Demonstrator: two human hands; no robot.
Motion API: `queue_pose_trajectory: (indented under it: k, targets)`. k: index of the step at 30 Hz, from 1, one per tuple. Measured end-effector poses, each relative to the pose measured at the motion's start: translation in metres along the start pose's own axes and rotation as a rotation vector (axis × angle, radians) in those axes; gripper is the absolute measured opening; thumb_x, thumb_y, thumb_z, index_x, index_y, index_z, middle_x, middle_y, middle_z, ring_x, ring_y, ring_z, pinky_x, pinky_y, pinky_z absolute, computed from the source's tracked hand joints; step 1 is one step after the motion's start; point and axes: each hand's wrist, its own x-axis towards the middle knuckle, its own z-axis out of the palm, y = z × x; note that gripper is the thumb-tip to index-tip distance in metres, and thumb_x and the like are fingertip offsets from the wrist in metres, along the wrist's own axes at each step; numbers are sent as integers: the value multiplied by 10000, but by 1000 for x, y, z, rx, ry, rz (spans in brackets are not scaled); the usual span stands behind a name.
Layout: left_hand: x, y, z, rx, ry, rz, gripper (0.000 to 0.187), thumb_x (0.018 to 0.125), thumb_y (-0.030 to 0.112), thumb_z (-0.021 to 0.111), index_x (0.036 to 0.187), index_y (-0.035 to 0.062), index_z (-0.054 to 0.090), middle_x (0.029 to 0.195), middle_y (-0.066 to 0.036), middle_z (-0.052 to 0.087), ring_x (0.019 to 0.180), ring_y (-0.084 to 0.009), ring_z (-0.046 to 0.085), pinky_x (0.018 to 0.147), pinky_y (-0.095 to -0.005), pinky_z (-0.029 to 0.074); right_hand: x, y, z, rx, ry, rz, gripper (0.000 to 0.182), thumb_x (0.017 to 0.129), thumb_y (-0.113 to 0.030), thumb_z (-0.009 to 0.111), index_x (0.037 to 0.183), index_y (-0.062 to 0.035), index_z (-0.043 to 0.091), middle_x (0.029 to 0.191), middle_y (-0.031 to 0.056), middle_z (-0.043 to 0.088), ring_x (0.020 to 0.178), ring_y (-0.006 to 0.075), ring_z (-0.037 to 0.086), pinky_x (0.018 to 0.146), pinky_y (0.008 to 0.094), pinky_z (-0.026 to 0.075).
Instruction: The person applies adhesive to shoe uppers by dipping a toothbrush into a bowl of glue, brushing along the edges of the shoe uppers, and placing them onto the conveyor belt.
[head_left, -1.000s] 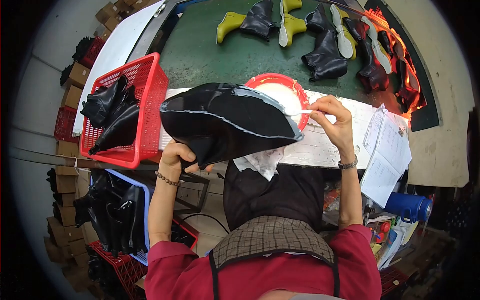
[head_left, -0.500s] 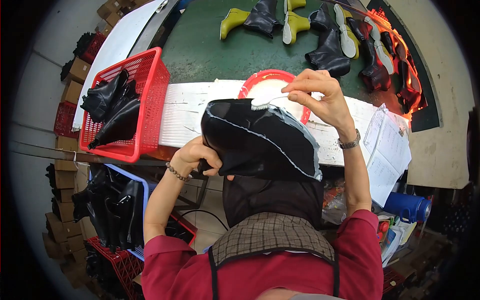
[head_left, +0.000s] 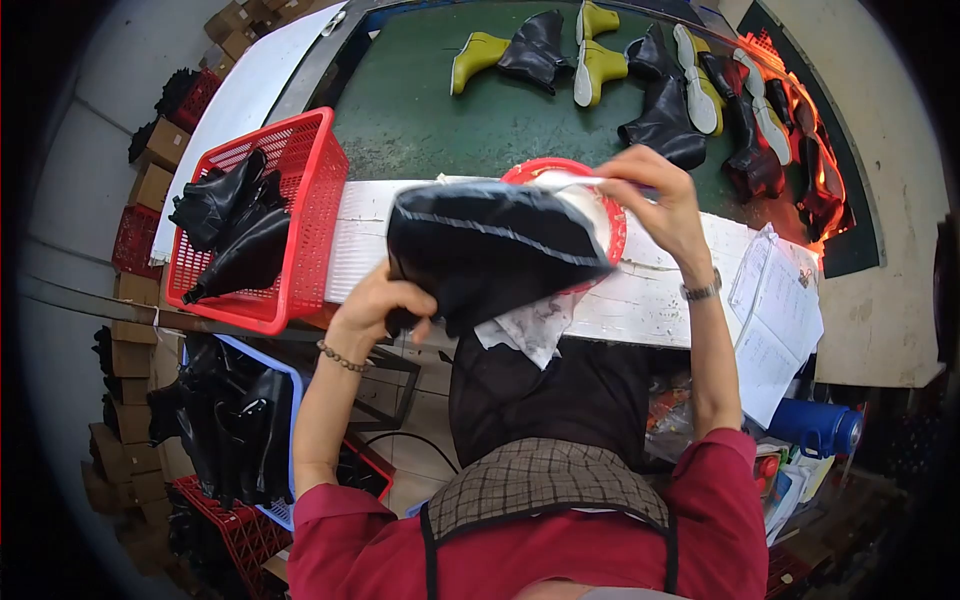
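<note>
1. Apron (head_left: 550,480), brown-checked with dark edging, covers your front over dark red sleeves.
2. To your left, below tabletop height, a blue crate (head_left: 298,400) holds a heap of black boots. To your right, a blue bottle (head_left: 805,425) lies on its side, beneath the near end of some handwritten papers (head_left: 770,310).
3. Your left hand (head_left: 375,305), with a beaded bracelet at the wrist, has its fingers closed on the near left end of a black boot upper (head_left: 490,240). You hold it up over the white tabletop (head_left: 680,300), with a pale line along its side and a whitish coating along its far edge.
4. Your right hand (head_left: 665,205), with a watch at the wrist, has its fingers pinched on the handle of a white brush (head_left: 585,181). The brush is at the far right side of the upper; blur hides whether its bristles touch it.
5. A white cloth (head_left: 530,330) hangs at the near edge, partly behind the upper. Beyond it, a red-rimmed bowl (head_left: 618,235) with white contents is partly hidden by the upper.
6. Left of the upper, a red basket (head_left: 310,240) holds more black boots.
7. Farthest off, on a green surface (head_left: 430,110), yellow footwear (head_left: 600,75) with pale soles lies among black boots, beside an orange glow at the far right.
</note>
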Motion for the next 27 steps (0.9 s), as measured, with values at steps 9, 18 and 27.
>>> queue_pose_trajectory:
  k: [9, 18, 27]
  targets:
    - [139, 59, -36, 657, 490, 576, 353, 780, 21, 728, 1126, -28, 676, 929, -152, 754, 742, -274, 745, 633, -373, 592, -126, 117, 11, 166, 500, 617, 209, 1084, -230, 573, 1075, -28, 627, 728, -30, 541, 477, 16, 392, 403, 209, 278]
    - [264, 8, -58, 1392, 590, 729, 610, 754, 202, 874, 1294, 125, 600, 1295, -248, 586, 1317, -457, 498, 1075, -493, 471, -126, 117, 17, 206, 521, 578, 177, 1088, -210, 579, 1061, -44, 634, 720, -56, 525, 524, 5, 396, 433, 188, 278]
    - [6, 118, -108, 1849, 1012, 608, 537, 815, 109, 758, 1336, 188, 654, 1220, -101, 715, 1100, -333, 696, 969, -450, 561, -124, 106, 23, 163, 541, 608, 253, 1067, -149, 594, 1267, 1, 634, 767, -46, 563, 588, 6, 438, 494, 176, 321]
